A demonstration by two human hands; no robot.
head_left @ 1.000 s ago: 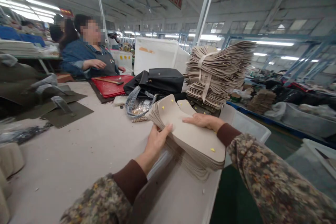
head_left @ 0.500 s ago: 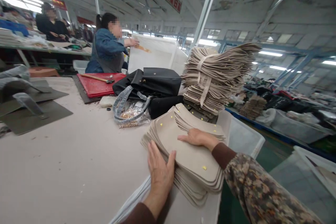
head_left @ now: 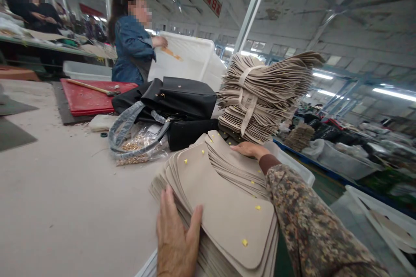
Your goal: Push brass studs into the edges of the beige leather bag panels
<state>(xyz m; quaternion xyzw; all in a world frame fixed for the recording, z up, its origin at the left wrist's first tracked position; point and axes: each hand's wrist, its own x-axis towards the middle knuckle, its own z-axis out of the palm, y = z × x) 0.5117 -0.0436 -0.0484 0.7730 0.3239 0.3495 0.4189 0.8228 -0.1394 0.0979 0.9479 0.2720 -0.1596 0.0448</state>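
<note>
A fanned stack of beige leather-like panels with small yellow markers lies at the table's near right edge. Against the stack's left side rests my left hand, thumb spread away from the fingers. My right hand reaches over the far end of the stack, its fingers stretched out over the panels there. Just beyond it stands a tall bundle of similar panels, tied with a pale strap. Darker pieces under that bundle are partly hidden.
A black handbag lies past the stack, beside a wrapped handle and a plastic bag of gold-coloured hardware. A hammer rests on a red board. Behind, a person holds a white bin. Bins stand at right.
My right hand has moved from the middle of the stack to its far end. My left hand stays at the left side. The view has shifted, and the person behind now stands more upright.
</note>
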